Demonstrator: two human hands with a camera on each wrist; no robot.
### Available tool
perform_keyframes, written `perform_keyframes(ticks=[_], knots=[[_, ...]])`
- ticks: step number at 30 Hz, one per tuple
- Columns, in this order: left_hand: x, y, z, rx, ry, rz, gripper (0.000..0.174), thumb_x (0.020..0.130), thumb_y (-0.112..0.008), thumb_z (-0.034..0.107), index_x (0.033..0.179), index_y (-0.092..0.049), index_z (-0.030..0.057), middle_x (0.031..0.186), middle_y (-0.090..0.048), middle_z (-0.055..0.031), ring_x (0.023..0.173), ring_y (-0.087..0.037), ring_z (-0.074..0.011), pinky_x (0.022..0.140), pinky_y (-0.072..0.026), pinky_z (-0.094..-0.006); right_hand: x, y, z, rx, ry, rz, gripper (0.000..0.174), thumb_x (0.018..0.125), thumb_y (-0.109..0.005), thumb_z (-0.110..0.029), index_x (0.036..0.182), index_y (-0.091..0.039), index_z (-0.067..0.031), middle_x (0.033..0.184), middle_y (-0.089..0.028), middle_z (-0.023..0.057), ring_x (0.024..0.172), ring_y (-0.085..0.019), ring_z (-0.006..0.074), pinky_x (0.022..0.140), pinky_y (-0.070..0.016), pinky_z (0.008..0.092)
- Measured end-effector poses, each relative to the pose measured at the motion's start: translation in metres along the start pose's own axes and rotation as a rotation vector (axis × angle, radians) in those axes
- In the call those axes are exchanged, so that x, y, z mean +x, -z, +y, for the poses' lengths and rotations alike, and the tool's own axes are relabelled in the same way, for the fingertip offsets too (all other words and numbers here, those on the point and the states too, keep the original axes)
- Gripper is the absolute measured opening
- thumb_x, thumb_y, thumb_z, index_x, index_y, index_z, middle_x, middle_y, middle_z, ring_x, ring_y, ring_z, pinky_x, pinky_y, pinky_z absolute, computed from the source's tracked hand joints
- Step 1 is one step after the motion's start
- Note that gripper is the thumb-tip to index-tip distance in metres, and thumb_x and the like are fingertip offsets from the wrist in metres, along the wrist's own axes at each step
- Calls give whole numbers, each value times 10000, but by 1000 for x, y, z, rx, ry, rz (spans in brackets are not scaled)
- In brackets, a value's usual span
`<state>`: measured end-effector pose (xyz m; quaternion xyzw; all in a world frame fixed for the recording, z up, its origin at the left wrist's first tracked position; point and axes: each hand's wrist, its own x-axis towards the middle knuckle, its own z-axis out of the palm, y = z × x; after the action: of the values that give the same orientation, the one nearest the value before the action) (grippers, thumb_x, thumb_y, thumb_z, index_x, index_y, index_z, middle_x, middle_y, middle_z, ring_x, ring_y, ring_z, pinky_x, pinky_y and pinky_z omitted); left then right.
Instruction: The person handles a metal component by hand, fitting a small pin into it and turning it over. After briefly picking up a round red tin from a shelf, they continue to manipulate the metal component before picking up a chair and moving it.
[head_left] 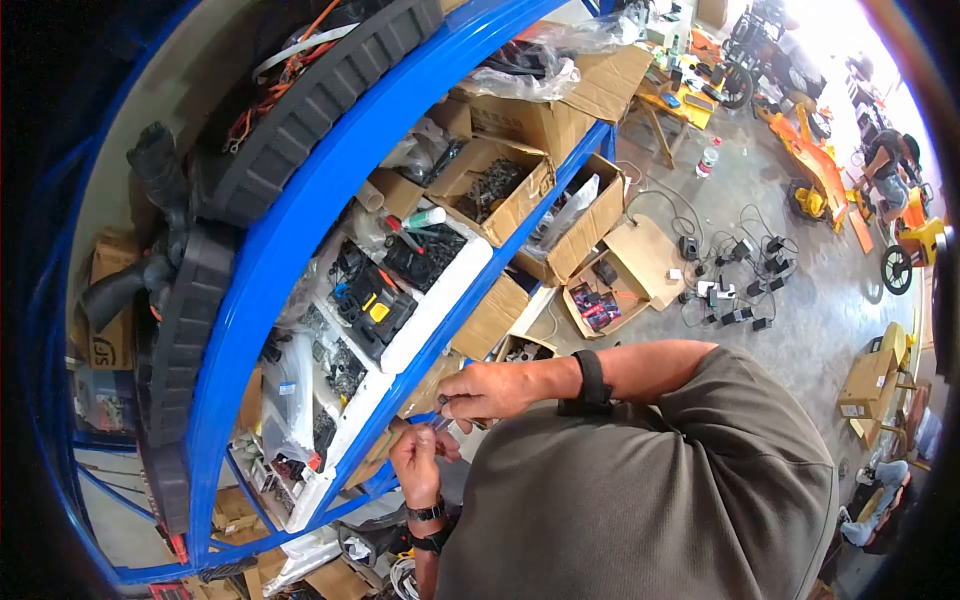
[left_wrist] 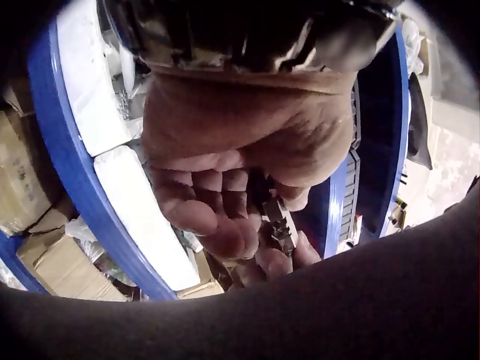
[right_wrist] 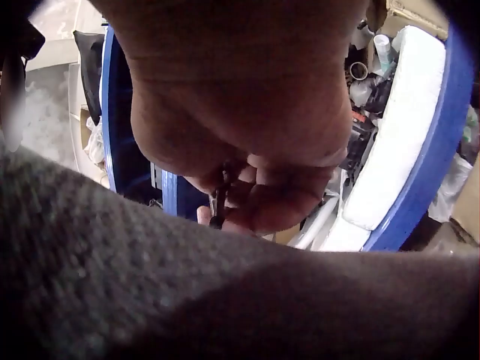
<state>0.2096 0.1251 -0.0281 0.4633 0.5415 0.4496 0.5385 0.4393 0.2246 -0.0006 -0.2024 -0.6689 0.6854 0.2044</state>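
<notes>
My left hand [head_left: 416,466] and right hand [head_left: 492,390] meet in front of the shelf's edge, fingertips close together. Between the left thumb and fingers a small part [left_wrist: 279,226] is pinched, dark and toothed with a pale flat side. The right hand's thumb and fingers grip a small dark piece [head_left: 443,400] from above. Seen from the right wrist, a thin shiny part [right_wrist: 217,201] shows at the right fingertips. Curled fingers hide most of what is held, and I cannot tell its exact kind.
Beside the hands, white foam trays [head_left: 420,312] of small parts line the blue shelf [head_left: 262,270]. Cardboard boxes [head_left: 490,187] stand farther along it. Black adapters with cables [head_left: 740,250] lie on the floor, near an opened carton [head_left: 640,262]. Another person [head_left: 886,160] is at the far right.
</notes>
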Motion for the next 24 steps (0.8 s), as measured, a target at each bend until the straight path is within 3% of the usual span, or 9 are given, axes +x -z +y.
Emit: perform_keyframes(ticks=[4,7,10,13,14,15,19,24], knots=[[4,-6,12,52,2,-20,307,1001,-565,255,1116,-603,-26,742,-634,-61,626,-576,-121,568,-458,-260,3,1,3,36,5,-16,247,1015,-456,-221,991,-564,0,787,-666,67,627,-625,143,575,-509,306],[9,-16,28,139,-64,25,305,979,-603,217,1164,-596,-25,772,-628,-37,648,-559,-100,577,-456,-257,6,4,6,5,-35,29,269,1010,-475,-210,1186,-575,-32,857,-696,32,676,-629,81,618,-539,255],[17,-15,43,352,-99,69,320,918,-673,136,1201,-596,11,814,-640,-43,642,-559,-121,595,-461,-258,6,7,7,11,-67,154,285,1008,-460,-136,1248,-563,-22,884,-707,23,722,-631,65,616,-532,223],[28,-11,68,844,-495,145,393,830,-743,165,1187,-613,62,904,-668,-80,734,-648,-185,608,-495,-317,8,9,13,121,-83,288,280,1022,-434,-132,1225,-537,31,900,-704,111,727,-654,127,600,-530,241],[30,-9,73,1049,-658,183,417,808,-762,179,1189,-620,84,940,-676,-83,767,-671,-193,615,-507,-340,9,4,2,134,-60,351,248,1017,-449,-151,1136,-557,37,882,-707,107,657,-610,87,587,-515,214],[26,-11,82,1240,-580,157,398,750,-772,212,1099,-644,71,923,-664,-58,821,-671,-242,621,-515,-367,10,3,6,103,-58,360,256,1018,-445,-152,1146,-551,44,882,-706,114,656,-611,93,583,-517,216],[34,-12,86,1664,-748,38,219,729,-672,193,911,-664,71,766,-573,-10,760,-611,-178,591,-494,-309,15,4,14,59,-6,350,272,1021,-433,-147,1161,-542,58,883,-704,136,657,-615,108,582,-525,231],[39,-15,96,1725,-878,-8,162,742,-639,217,805,-672,71,745,-571,-14,731,-577,-167,595,-461,-295,18,1,8,29,-43,340,286,1024,-431,-144,1177,-542,71,889,-701,140,664,-616,108,588,-525,232]])
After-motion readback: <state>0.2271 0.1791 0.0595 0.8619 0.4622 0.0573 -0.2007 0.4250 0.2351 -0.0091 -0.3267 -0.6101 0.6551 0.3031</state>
